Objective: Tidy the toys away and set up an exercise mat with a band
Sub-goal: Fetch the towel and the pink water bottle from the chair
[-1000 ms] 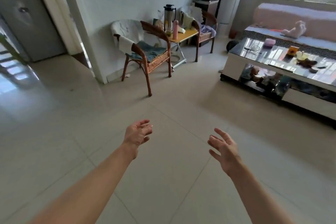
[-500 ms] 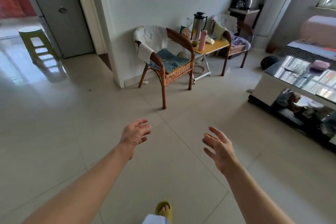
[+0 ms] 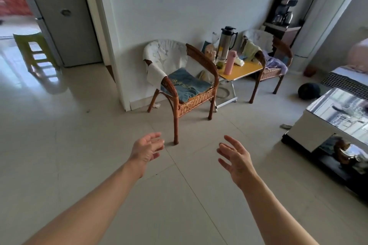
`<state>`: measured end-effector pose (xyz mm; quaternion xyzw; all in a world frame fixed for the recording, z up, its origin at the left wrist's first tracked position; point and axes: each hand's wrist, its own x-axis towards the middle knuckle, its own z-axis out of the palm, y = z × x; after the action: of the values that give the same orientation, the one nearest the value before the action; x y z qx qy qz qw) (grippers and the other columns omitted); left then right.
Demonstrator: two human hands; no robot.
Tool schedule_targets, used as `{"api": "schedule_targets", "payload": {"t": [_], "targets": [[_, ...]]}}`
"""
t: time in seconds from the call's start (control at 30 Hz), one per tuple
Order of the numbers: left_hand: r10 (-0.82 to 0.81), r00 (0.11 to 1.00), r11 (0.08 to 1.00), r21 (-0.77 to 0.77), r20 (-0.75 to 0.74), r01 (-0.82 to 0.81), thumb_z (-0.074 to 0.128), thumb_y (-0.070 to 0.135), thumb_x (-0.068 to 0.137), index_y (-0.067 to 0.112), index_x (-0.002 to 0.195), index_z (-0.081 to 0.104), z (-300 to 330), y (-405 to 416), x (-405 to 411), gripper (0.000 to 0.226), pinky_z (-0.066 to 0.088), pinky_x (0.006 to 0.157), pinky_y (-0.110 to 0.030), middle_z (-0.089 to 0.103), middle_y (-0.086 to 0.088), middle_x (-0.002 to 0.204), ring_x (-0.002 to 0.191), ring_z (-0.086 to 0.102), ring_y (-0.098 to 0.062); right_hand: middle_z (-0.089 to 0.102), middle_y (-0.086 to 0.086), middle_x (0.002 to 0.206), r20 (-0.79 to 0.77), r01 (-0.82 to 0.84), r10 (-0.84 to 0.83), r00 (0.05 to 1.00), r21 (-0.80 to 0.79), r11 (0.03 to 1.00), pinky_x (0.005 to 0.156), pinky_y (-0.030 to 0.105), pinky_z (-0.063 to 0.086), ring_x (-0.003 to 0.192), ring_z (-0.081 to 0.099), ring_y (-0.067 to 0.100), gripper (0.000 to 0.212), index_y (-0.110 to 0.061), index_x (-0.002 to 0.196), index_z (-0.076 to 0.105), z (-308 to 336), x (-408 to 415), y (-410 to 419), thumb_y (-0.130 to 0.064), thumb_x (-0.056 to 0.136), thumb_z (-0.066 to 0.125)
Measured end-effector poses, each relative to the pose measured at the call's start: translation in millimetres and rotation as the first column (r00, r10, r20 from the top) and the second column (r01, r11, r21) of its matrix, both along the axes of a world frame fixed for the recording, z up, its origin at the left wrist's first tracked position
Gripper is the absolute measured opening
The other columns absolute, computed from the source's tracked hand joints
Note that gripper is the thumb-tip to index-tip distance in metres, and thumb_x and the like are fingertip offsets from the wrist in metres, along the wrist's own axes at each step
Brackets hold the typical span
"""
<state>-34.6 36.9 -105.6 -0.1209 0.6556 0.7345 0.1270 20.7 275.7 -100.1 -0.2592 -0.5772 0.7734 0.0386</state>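
Fingers of left hand (image 3: 146,148) loosely spread, holding nothing; right hand (image 3: 237,158) likewise, fingers straight and apart, empty. Both hang over bare tiled floor (image 3: 59,155), lower centre of frame. Wicker chair (image 3: 185,85) centre, yellow side table (image 3: 239,69) just right of it. Dark ball (image 3: 308,91) on floor, right edge. Mat, band: cannot tell where.

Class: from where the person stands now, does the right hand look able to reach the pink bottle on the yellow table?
Probably not yet. The right hand is open over bare floor, and the pink bottle stands well beyond, behind the nearer wicker chair.
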Motion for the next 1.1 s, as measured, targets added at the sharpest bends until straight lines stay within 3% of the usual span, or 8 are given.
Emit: {"api": "schedule_targets", "payload": {"t": [0.27,0.7,0.97,1.1], "targets": [[0.123,0.992,0.992,0.019,-0.012,-0.123,0.062,0.008,0.084,0.021,0.100,0.060,-7.8,60.0,-134.8,0.021,0.046,0.078,-0.031,0.064,-0.011,0.113,0.093,0.060,-0.020,0.062,0.004,0.103,0.007,-0.145,0.145,0.989,0.008,0.989,0.091,0.040,0.044,0.099,0.059,0.021,0.036,-0.022,0.116,0.057,-13.7,-168.3,56.2,-0.004,0.085,0.062],[0.356,0.934,0.934,0.037,0.024,-0.356,0.063,0.009,0.084,0.023,0.097,0.062,-10.8,116.7,-331.5,0.019,0.049,0.073,-0.028,0.066,-0.011,0.112,0.092,0.062,-0.020,0.060,0.003,0.106,0.076,-0.448,0.445,0.892,0.018,0.894,0.095,0.041,0.042,0.100,0.057,0.019,0.033,-0.025,0.110,0.056,-12.1,-418.7,95.7,-0.008,0.083,0.065],[0.412,0.910,0.909,0.050,0.050,-0.414,0.062,0.006,0.084,0.014,0.110,0.060,-28.4,93.9,-469.2,0.027,0.049,0.075,-0.029,0.065,-0.012,0.109,0.088,0.061,-0.019,0.062,0.006,0.101,0.121,-0.482,0.479,0.869,-0.001,0.876,0.076,0.030,0.046,0.091,0.061,0.018,0.032,-0.021,0.112,0.056,-32.0,-564.9,53.1,-0.006,0.085,0.062],[0.429,0.897,0.899,0.047,0.103,-0.436,0.061,0.006,0.085,0.014,0.109,0.061,-33.8,73.3,-534.6,0.026,0.049,0.077,-0.030,0.066,-0.009,0.097,0.083,0.061,-0.017,0.063,0.006,0.089,0.195,-0.491,0.490,0.850,-0.046,0.870,0.066,0.027,0.049,0.079,0.061,0.016,0.030,-0.016,0.113,0.056,-39.9,-633.0,22.0,-0.004,0.086,0.060]]}}
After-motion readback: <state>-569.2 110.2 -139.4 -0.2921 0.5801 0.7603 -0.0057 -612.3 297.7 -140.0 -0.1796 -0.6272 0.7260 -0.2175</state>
